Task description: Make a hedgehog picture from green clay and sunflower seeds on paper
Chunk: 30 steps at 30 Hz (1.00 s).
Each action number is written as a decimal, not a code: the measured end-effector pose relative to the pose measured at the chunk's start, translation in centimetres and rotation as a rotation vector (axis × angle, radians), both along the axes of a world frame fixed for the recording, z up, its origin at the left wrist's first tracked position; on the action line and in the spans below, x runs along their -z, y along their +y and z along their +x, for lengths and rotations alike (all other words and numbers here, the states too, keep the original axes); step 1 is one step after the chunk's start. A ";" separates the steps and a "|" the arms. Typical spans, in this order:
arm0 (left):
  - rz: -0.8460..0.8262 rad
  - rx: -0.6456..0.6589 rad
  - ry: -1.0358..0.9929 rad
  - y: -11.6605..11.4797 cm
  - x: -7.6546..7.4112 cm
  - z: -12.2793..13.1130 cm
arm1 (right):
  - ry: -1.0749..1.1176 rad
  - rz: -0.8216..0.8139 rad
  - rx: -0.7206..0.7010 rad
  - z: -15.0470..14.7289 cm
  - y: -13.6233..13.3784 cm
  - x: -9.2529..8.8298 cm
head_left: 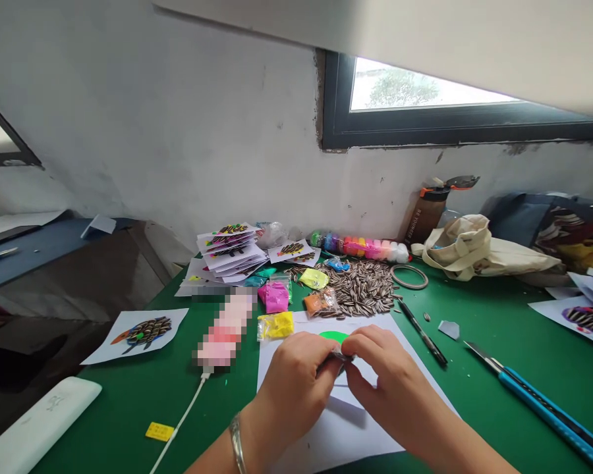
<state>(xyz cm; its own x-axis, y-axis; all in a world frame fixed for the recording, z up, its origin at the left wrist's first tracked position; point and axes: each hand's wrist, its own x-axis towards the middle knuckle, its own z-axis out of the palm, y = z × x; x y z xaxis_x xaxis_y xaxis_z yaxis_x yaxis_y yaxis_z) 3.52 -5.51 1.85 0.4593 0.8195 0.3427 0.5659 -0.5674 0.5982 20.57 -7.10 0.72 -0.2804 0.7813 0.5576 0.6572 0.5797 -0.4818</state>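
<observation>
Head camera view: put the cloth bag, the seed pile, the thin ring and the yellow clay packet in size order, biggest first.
Largest: the cloth bag.
Next: the seed pile.
The thin ring and the yellow clay packet look about alike, so I won't rank them.

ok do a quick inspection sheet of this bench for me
surface: green tabletop, crowded with craft materials
job's things: striped sunflower seed pile, coloured clay packets, white paper with a green circle
clutter: stacked seed-art cards, black pen, blue craft knife, canvas bag
grippers: left hand and right hand pinch a small item, too small to name
cables: white cable running to a blurred object
surroundings: stained white wall, window
</observation>
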 end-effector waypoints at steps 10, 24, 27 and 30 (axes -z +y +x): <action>-0.039 0.063 -0.072 0.5 0.2 -0.1 | 0.090 -0.277 -0.061 0.5 0.4 -0.5; -0.088 0.041 -0.102 0.8 0.4 -0.1 | 0.181 -0.268 -0.063 0.4 0.4 -1.0; -0.100 0.005 -0.104 0.8 0.5 -0.2 | 0.318 -0.370 -0.077 0.6 0.5 -1.4; -0.136 -0.044 -0.114 0.9 0.6 -0.2 | 0.584 -0.573 -0.135 1.0 0.9 -1.6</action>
<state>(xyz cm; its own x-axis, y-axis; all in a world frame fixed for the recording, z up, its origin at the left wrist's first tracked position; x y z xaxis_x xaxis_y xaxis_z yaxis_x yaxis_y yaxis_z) 3.34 -4.58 1.24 0.3864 0.8804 0.2750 0.5125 -0.4528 0.7296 21.52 -6.19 2.31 -0.1813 0.9689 0.1684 0.1521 0.1968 -0.9686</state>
